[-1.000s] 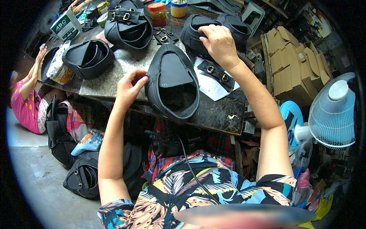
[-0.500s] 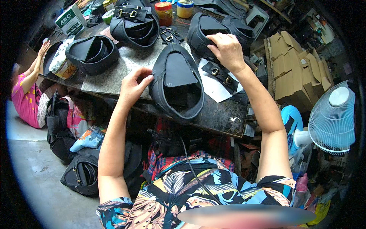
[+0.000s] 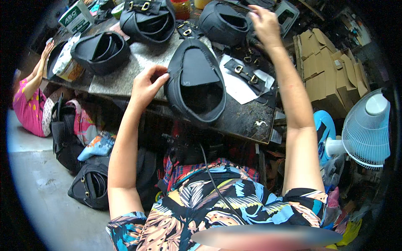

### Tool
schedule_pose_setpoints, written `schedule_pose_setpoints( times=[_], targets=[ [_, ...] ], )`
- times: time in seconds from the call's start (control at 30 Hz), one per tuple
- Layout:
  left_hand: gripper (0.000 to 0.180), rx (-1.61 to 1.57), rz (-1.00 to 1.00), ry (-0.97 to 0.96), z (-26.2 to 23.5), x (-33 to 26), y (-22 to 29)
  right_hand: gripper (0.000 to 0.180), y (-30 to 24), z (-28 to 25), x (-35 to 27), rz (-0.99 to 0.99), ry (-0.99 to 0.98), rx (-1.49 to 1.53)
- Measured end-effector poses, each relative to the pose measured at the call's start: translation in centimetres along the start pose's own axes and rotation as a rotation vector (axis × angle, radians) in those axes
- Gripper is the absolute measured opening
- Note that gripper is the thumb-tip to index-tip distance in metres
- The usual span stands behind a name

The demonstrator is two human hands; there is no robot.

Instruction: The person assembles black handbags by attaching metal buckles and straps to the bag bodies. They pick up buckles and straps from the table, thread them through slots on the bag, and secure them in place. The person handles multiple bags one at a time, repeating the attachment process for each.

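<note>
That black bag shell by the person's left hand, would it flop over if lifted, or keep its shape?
The black bag shell probably keeps its shape: its walls stand open around a hollow with nothing propping them. It looks light for its size, being empty inside. The left hand touches only its rim, so a push might slide it along the stone-topped table rather than tip it, since it lies low and wide.

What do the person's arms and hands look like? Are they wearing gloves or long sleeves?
No gloves: the left hand and right hand are bare, and so are both forearms. No rings or watch show. The shirt has short sleeves with a bright leafy print in blue, orange, black and white.
</note>
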State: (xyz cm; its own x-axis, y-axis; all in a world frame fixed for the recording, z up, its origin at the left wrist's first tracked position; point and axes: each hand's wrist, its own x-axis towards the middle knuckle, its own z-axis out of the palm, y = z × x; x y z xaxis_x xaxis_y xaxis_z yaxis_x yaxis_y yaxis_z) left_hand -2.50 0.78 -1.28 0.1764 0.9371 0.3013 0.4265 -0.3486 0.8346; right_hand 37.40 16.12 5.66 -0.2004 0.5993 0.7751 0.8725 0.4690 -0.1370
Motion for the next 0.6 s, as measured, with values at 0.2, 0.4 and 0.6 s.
schedule_pose_setpoints(
  times=[0.2, 0.4, 0.6],
  targets=[
    [0.027, -0.026, 0.022, -0.02, 0.0, 0.0, -0.3, 0.045, 10.5, -1.4, -2.9, 0.321, -0.518, -0.427],
    [0.025, 0.021, 0.024, -0.033, -0.3, 0.2, -0.1, 0.042, 13.7, -2.9, -2.5, 0.407, -0.236, -0.051],
    [0.024, -0.079, 0.01, -0.021, -0.1, -0.6, -0.6, 0.035, 13.9, -5.3, 0.5, 0.449, -0.138, 0.164]
  ],
)
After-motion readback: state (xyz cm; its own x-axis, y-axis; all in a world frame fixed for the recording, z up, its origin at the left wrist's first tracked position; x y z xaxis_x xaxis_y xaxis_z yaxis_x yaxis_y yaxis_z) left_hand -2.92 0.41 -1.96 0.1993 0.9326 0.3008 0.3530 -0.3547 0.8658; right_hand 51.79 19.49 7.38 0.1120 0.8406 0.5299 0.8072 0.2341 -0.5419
